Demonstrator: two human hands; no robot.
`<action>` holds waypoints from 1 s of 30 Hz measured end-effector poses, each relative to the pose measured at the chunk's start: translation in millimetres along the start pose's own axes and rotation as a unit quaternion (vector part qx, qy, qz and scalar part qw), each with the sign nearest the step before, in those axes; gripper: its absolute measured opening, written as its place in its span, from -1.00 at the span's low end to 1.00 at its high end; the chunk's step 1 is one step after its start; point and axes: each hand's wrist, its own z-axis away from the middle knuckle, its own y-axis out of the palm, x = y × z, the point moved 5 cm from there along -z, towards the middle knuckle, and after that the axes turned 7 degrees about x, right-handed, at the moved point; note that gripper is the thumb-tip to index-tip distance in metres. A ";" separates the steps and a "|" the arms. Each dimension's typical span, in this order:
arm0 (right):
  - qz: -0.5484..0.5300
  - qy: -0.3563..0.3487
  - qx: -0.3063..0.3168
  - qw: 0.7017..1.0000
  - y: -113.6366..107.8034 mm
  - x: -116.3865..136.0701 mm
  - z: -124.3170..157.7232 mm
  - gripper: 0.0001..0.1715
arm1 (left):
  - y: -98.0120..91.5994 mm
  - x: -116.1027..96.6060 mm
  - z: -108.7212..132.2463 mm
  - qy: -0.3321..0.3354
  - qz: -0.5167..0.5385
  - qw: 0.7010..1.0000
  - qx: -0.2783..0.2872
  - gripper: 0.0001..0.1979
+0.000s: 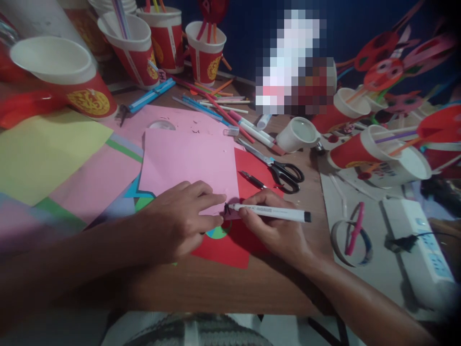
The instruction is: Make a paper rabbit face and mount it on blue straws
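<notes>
The left hand (180, 218) lies flat, fingers together and extended, pressing down the lower right corner of the pink sheet (189, 163). The right hand (273, 226) is closed around a white marker (270, 212), held nearly level; its black tip touches the pink sheet at that corner, just beside the left fingertips. A small dark mark sits at the tip; its shape cannot be made out.

The pink sheet overlaps a red sheet (230, 245), which reaches close to the near edge of the table (230, 288). A bare strip of wood runs along that edge in front of both hands. To the left, yellow paper (46, 154) and other coloured sheets cover the surface out to the frame border.

Right of the hands, black-handled scissors (284, 173) lie near the red sheet, and a dark pen (254, 180) rests on it. Further right, a white power strip (418, 240) lies on a grey board, cut off by the dark vignette. A paper ring with a pink strip (351, 235) lies between it and the right forearm.

The far side is crowded: red paper cups (205, 53) holding straws, loose straws and markers (223, 108), and tipped cups on the right. A pixelated block hides part of the back centre. The corners of the view are blurred and dark.
</notes>
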 end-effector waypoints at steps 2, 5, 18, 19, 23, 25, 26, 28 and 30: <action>0.001 0.002 -0.001 1.000 0.9 -0.9 -1.0 -0.92 | 0.3 0.1 0.0 -0.001 0.004 1.000 0.000 -0.63; 0.011 -0.006 -0.003 1.000 1.3 -1.4 -1.4 -0.93 | 0.4 0.2 0.0 0.000 0.009 1.000 -0.003 -0.64; -0.001 -0.013 0.000 1.000 0.2 1.9 -1.6 -0.90 | 1.3 1.1 0.6 0.000 0.006 1.000 -0.004 -0.61; -0.004 -0.010 -0.003 1.000 0.4 0.9 -1.4 -0.91 | 1.1 0.9 0.5 0.001 0.006 1.000 -0.005 -0.61; -0.001 -0.003 -0.001 1.000 1.5 -1.5 -0.8 -0.93 | 0.1 0.5 0.2 0.004 0.004 1.000 -0.010 -0.63; 0.007 -0.008 -0.001 1.000 0.9 -0.5 -0.9 -0.91 | 0.0 0.6 0.1 0.004 0.006 1.000 -0.009 -0.63; 0.009 -0.011 0.000 1.000 0.4 0.4 -1.0 -0.90 | 0.1 0.7 0.1 0.003 0.006 1.000 -0.008 -0.63; 0.011 -0.011 0.004 1.000 -0.5 2.1 -1.1 -0.87 | 0.5 0.9 0.1 0.003 0.006 1.000 -0.006 -0.63; 0.015 -0.008 0.009 1.000 -1.0 3.3 -0.9 -0.86 | 0.7 1.1 0.2 0.002 0.004 1.000 -0.006 -0.62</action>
